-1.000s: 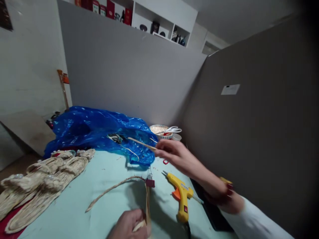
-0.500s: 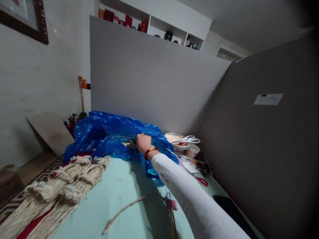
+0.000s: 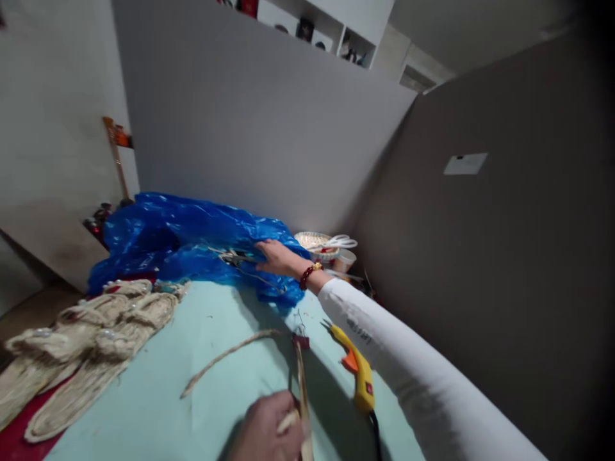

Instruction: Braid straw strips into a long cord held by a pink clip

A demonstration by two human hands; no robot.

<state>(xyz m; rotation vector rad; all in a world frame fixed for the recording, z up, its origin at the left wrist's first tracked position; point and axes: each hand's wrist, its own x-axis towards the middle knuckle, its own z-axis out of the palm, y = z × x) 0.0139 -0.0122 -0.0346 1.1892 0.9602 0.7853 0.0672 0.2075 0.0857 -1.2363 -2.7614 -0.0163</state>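
Observation:
My right hand reaches out over the crumpled blue plastic bag, its fingers stretched and apart. Just left of the fingertips, thin pale strands lie in the bag's opening. At the bottom, slightly blurred, my left hand is closed around the lower part of a straw-coloured strand. A dark red binder clip grips the upper end of that strand on the table. A loose twisted cord curves across the table to the left of the clip.
A yellow corded tool with an orange trigger lies beneath my right forearm. Woven straw slippers with pearl beads line the left side. Behind my wrist stand a basket with white-handled scissors and a paper cup. Grey panels enclose the back.
My right hand has opened from a closed fist and drawn slightly back at the bag. My left hand has come into view at the bottom. The view has shifted, revealing the yellow tool.

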